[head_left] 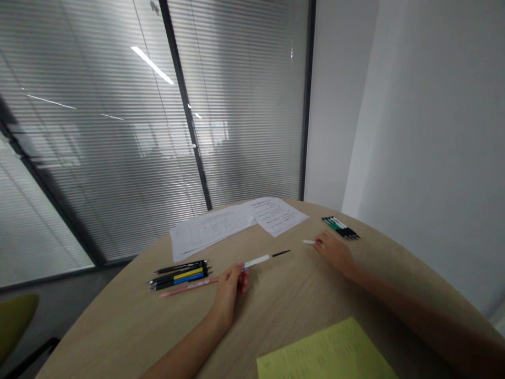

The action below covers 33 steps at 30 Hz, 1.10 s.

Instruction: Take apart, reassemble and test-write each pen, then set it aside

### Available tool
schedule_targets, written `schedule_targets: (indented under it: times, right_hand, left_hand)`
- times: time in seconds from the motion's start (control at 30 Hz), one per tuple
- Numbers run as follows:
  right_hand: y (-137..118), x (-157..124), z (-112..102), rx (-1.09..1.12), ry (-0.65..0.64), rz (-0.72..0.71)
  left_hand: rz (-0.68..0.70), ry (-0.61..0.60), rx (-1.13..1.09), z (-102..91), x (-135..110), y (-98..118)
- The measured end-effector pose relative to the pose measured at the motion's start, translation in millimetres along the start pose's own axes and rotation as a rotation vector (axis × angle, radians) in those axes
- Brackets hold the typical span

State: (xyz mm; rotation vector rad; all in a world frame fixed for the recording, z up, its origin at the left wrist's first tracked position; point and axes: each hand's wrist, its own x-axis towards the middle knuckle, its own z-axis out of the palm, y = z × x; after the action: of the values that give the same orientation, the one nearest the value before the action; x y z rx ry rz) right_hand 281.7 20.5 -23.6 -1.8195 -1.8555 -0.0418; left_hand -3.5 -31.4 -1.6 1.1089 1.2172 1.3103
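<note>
My left hand (230, 289) is closed near the middle of the table around a slim white pen (257, 261) with a thin black end pointing right. A pink pen (189, 288) stretches leftward from behind that hand; whether the fingers touch it is hidden. Further right, my right hand (333, 250) pinches a short white piece, perhaps a pen cap (309, 242), held apart from the white pen. To the left of my left hand lie several dark pens (179, 268), along with a yellow pen (188, 273) and a blue pen (189, 277).
Several black, white and green pens (341, 228) lie in a row beyond my right hand. Printed sheets (213, 230) spread along the far table edge. A yellow written sheet (327, 355) is at the near edge. Glass with blinds (244, 105) stands behind the round table (118, 321).
</note>
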Motion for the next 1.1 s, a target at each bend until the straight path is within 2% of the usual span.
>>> schedule_targets:
  times: [0.23,0.53,0.6,0.7,0.8,0.87,1.0,1.1]
  right_hand:
    - [-0.3,13.8,12.2,-0.062,-0.057,0.077]
    - [-3.2,11.1,9.1,-0.029,-0.041,0.064]
    - [-8.4,10.4,4.4,0.003,-0.025,0.01]
    - [-23.1,7.4,-6.4,0.149,-0.035,-0.19]
    - [-45.6,-1.0,-18.1,0.311,-0.114,-0.384]
    - [-61.0,-8.8,-24.3,0.333,-0.185,-0.468]
    - [-78.2,-18.9,-30.2,0.224,-0.237,-0.525]
    - [-72.9,-14.6,-30.8,0.184,-0.199,-0.541]
  left_hand:
    - [-0.042,0.013,-0.003,-0.9,-0.5,-0.2]
    - [-0.008,-0.003,0.021,-1.9,1.1,-1.5]
    - [-0.001,-0.012,0.035,-2.4,1.6,-1.8]
    - [0.009,-0.008,0.059,-3.1,1.7,-2.0]
    - [0.004,-0.006,0.065,-3.5,1.5,-3.0]
    - [-0.001,-0.012,0.068,-3.6,1.3,-3.8]
    - [0.026,-0.01,0.097,-2.6,0.3,-2.7]
    - [0.043,0.007,0.107,-2.4,-0.2,-1.0]
